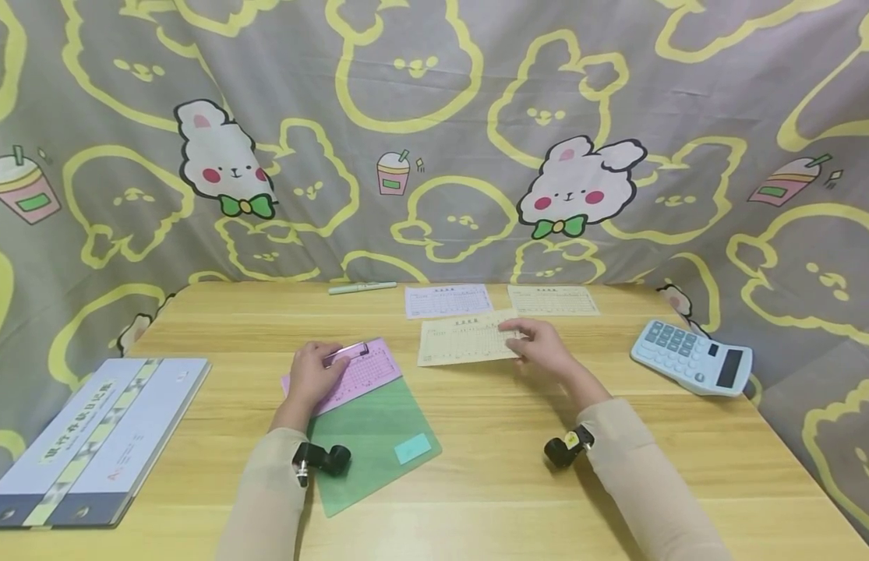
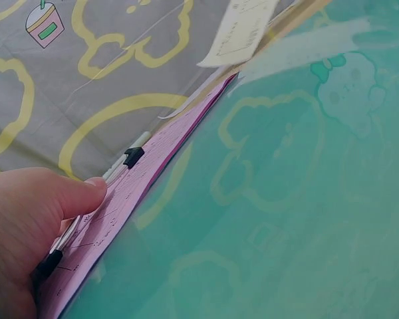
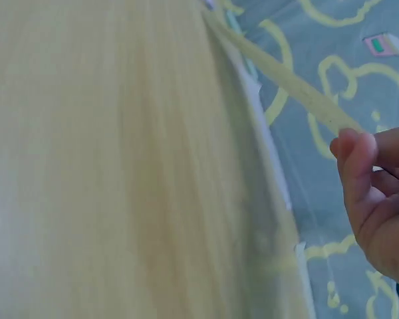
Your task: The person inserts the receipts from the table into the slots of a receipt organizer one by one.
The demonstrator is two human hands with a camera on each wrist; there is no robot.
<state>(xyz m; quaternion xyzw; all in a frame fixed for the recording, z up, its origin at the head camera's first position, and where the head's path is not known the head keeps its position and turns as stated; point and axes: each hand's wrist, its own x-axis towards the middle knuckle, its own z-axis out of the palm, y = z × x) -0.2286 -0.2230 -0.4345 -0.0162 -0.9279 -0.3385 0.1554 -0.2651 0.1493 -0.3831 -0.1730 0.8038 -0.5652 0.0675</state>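
A green clipboard (image 1: 378, 436) lies tilted on the table, a pink printed form (image 1: 364, 378) along its upper part. My left hand (image 1: 315, 378) grips the clipboard at its metal clip (image 1: 346, 354), and in the left wrist view the thumb (image 2: 86, 196) presses on the clip between its black ends. My right hand (image 1: 542, 347) pinches a pale yellow printed form (image 1: 462, 340) by its right side. Seen edge-on in the right wrist view, this yellow form (image 3: 292, 83) slants up off the table from between thumb and fingers.
At the back edge lie a lilac form (image 1: 448, 301), another yellow form (image 1: 553, 301) and a pale green pen (image 1: 362, 287). A blue calculator (image 1: 690, 358) sits at the right, a thick binder (image 1: 90, 444) at the left. A patterned curtain (image 1: 448, 140) hangs behind the table.
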